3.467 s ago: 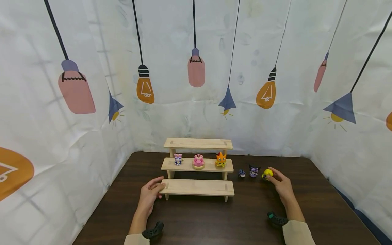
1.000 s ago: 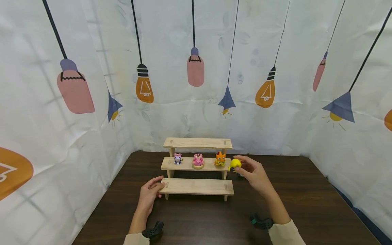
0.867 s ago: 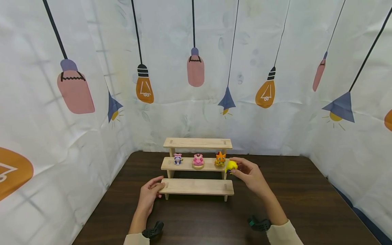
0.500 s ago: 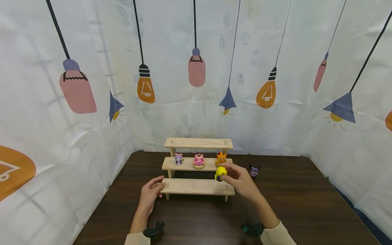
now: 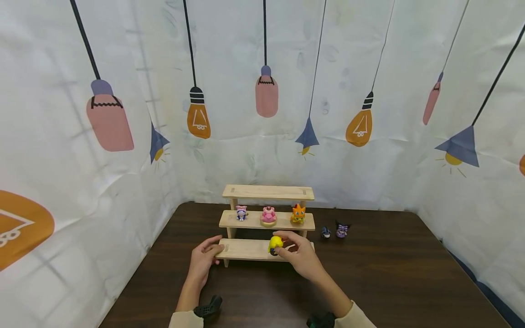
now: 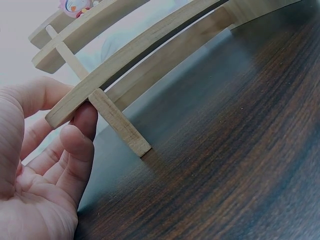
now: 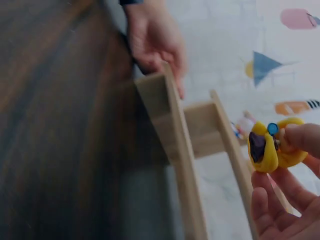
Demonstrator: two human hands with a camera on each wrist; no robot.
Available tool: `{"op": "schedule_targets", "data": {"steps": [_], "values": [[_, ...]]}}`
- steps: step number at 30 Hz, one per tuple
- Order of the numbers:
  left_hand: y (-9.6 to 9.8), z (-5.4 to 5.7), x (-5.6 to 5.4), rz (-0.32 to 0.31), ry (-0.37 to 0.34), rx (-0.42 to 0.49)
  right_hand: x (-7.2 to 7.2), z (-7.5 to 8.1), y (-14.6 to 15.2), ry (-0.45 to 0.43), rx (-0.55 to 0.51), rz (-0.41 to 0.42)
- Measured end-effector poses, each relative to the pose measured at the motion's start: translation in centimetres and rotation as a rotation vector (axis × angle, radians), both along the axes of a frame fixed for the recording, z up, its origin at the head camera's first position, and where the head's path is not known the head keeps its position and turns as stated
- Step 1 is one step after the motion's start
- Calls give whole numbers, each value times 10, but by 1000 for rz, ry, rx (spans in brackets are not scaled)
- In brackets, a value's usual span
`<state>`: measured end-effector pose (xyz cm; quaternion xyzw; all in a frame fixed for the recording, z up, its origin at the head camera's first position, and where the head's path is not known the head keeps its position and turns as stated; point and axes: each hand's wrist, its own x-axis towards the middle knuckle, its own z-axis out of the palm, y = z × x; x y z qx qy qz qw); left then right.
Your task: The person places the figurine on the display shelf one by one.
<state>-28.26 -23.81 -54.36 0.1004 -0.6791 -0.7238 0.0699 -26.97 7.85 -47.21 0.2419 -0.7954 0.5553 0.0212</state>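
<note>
A pale wooden three-step stand (image 5: 268, 192) stands on the dark table. My left hand (image 5: 203, 258) pinches the left end of its lowest step between thumb and fingers; in the left wrist view the fingers (image 6: 80, 142) curl under the board. My right hand (image 5: 302, 256) pinches a small yellow figurine (image 5: 275, 243) just over the middle of that step. The right wrist view shows the figurine's yellow body (image 7: 270, 150) with a dark patch and a blue spot. On the middle step sit a purple-and-pink figurine (image 5: 241, 213), a pink one (image 5: 268, 216) and an orange one (image 5: 298, 213).
Right of the stand, a small dark blue figurine (image 5: 326, 232) and a purple-and-black figurine (image 5: 342, 230) stand on the dark wood table (image 5: 389, 259). A white curtain (image 5: 229, 159) printed with lamps hangs behind and along both sides.
My right hand has carried the yellow figurine from the table at the right, leftward past the middle step and over the lowest step. My left hand keeps its grip on the stand.
</note>
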Motion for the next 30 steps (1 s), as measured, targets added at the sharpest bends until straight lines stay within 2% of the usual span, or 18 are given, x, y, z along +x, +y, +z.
{"op": "schedule_targets", "data": {"steps": [10,19,30], "values": [[-1,2,-2,-3,-3,0,3,-13,-37,14,-32,13],[0,0,-2,-1,-5,6,-9,-21,-62,25,-24,1],[0,2,0,2,-9,3,-18,-22,-85,33,6,-27]]}}
